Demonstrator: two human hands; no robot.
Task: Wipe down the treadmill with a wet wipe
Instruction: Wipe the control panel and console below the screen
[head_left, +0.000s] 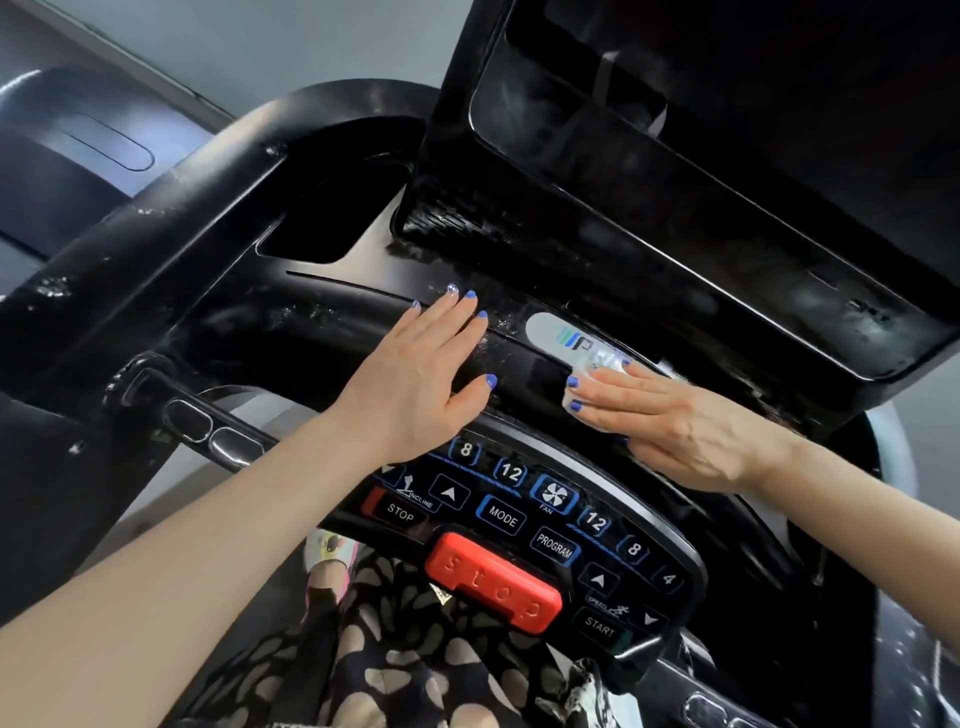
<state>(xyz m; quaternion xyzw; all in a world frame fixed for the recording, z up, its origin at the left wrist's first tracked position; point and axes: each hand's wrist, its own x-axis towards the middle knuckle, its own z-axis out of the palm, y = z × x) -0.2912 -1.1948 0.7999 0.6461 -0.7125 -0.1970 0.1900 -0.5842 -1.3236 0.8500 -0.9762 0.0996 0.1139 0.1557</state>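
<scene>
On the treadmill console (291, 332), the left hand (415, 384) lies flat at frame centre; the right hand (685, 431) presses a wipe (613, 371) to its right. The button panel (524, 514) sits below both, the screen housing (675, 171) above.

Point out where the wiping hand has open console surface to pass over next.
Free: the black strip between left hand and left handrail, below the cup recess. Crowded: right hand presses the wet wipe by the logo plate, between display housing and button panel.
</scene>
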